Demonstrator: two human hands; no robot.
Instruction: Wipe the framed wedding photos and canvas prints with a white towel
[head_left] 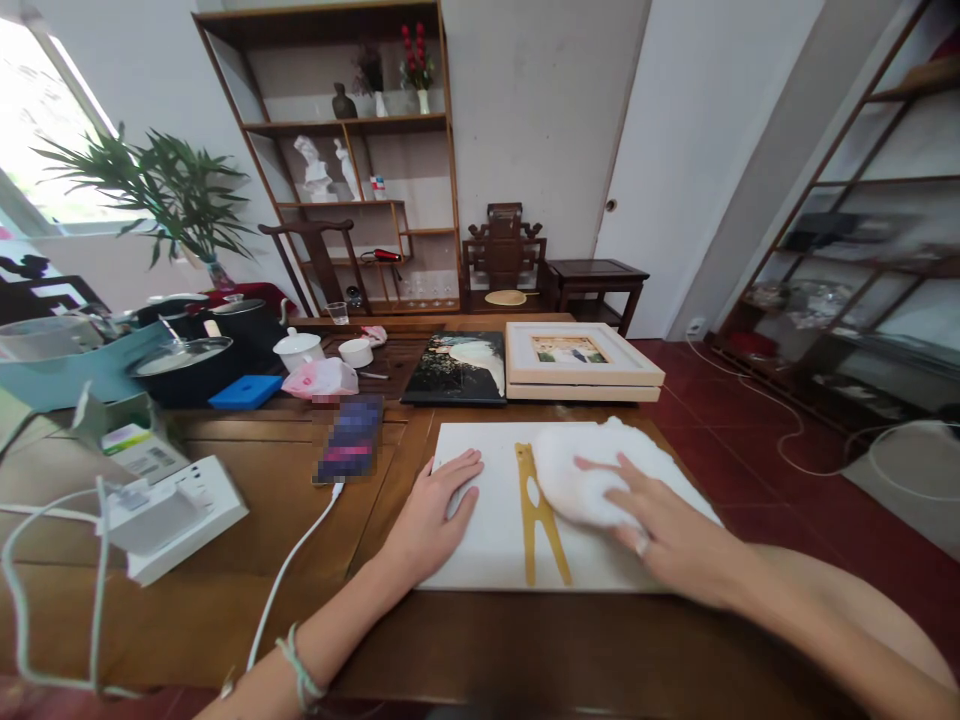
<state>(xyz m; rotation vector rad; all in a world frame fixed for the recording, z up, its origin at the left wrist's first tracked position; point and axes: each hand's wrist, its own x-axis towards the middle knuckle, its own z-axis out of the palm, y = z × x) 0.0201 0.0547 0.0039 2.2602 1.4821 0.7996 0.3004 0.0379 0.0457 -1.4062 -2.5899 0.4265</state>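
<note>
A flat white board lies near the table's front edge, with a gold A-like shape on its middle. My left hand rests flat on the board's left side, fingers stretched out and holding nothing. On the right half of the board lies a fluffy white cloth, bunched up and reaching past the board's right edge. My right hand presses into this cloth, its fingers partly sunk in the folds and slightly blurred.
Behind the board lie a dark picture panel and stacked framed photos. A phone with a white cable is left of my left hand. Further left are a white box, a blue block and a pan.
</note>
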